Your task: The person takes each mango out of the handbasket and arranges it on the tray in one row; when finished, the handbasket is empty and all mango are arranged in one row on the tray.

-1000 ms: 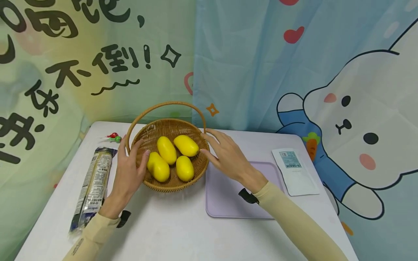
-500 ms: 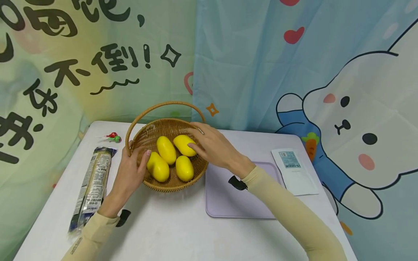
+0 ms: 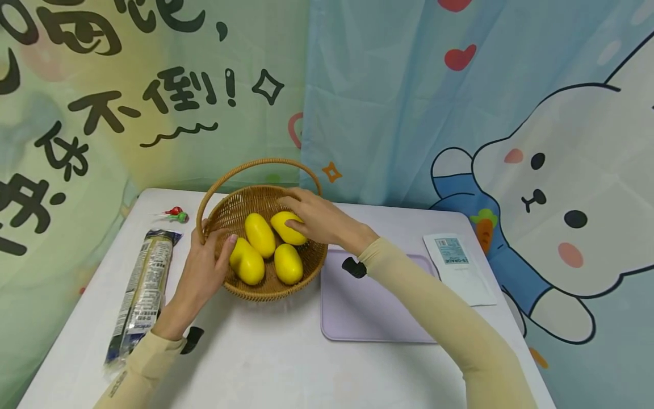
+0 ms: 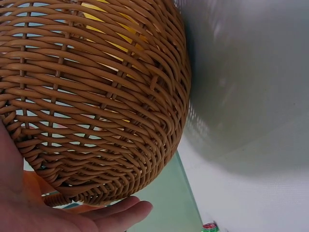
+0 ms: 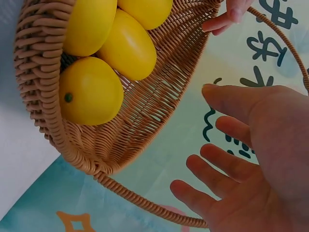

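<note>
A brown wicker basket (image 3: 269,292) with a tall arched handle stands on the table, holding several yellow mangoes (image 3: 288,264). My left hand (image 3: 200,270) grips the basket's left rim beside the handle's foot, its thumb over the edge; in the left wrist view fingers (image 4: 123,215) lie along the outer weave. From the right, my right hand (image 3: 327,220) reaches over the basket, near the back-right mango (image 3: 284,226), which it partly overlaps in the head view. Spread fingers (image 5: 193,195) of that hand show in the right wrist view, holding nothing, apart from the mangoes.
A lilac tray (image 3: 375,324) lies right of the basket, under the right forearm, with a white labelled pouch (image 3: 460,272) beyond it. On the left are a long plastic-wrapped package (image 3: 143,289) and small red and green items (image 3: 177,214). Printed curtains (image 3: 378,113) hang behind the table.
My right hand has moved left from the basket's right rim to over the back-right mango. The left hand stays at the left rim; basket and mangoes have not moved.
</note>
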A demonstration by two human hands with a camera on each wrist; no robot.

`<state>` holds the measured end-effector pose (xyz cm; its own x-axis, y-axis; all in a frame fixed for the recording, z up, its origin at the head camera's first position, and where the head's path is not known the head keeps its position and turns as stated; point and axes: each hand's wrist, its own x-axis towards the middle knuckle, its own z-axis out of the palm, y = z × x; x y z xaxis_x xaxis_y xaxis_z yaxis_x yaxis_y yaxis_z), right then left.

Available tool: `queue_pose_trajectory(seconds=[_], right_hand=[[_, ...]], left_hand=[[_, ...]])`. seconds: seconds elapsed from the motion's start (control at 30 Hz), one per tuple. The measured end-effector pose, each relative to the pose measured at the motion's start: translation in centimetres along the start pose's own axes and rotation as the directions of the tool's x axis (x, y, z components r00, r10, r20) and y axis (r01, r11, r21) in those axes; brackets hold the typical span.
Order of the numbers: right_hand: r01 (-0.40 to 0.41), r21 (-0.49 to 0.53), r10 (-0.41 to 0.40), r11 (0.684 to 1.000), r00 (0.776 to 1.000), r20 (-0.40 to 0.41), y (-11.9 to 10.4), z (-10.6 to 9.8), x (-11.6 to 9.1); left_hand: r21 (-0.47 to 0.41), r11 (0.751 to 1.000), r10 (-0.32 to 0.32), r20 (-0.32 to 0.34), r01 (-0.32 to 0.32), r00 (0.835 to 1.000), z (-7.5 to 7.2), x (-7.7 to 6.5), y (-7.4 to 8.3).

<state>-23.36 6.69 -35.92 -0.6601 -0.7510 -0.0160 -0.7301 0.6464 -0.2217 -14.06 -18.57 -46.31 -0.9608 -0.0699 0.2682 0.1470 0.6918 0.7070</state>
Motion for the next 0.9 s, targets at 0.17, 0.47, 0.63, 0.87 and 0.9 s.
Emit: queue_pose_trajectory(seconds=[0.17, 0.47, 0.63, 0.87, 0.9], right_hand=[[-0.071, 0.042, 0.066, 0.997, 0.993, 0.097, 0.2, 0.5, 1.0], [-0.141, 0.038, 0.129, 0.989, 0.966, 0.224, 0.3, 1.7, 2.2], [-0.171, 0.020, 0.158, 0.985, 0.944, 0.290, 0.2, 2.2, 2.9], [-0.220, -0.045, 0.222, 0.974, 0.909, 0.353, 0.2, 3.2, 3.7], [-0.225, -0.052, 0.229, 0.973, 0.906, 0.357, 0.2, 3.3, 3.7]], left_hand=[[-0.001, 1.000, -0.009, 0.006, 0.009, 1.000, 0.1, 0.0, 0.1], [0.007, 1.000, -0.011, 0.009, 0.011, 1.000, 0.1, -0.1, 0.3], [0.011, 1.000, -0.018, 0.009, 0.018, 1.000, 0.1, 0.0, 0.4], [0.013, 1.000, -0.026, 0.019, 0.026, 0.999, 0.1, 0.1, 0.4], [0.013, 1.000, -0.026, 0.019, 0.026, 0.999, 0.1, 0.1, 0.4]])
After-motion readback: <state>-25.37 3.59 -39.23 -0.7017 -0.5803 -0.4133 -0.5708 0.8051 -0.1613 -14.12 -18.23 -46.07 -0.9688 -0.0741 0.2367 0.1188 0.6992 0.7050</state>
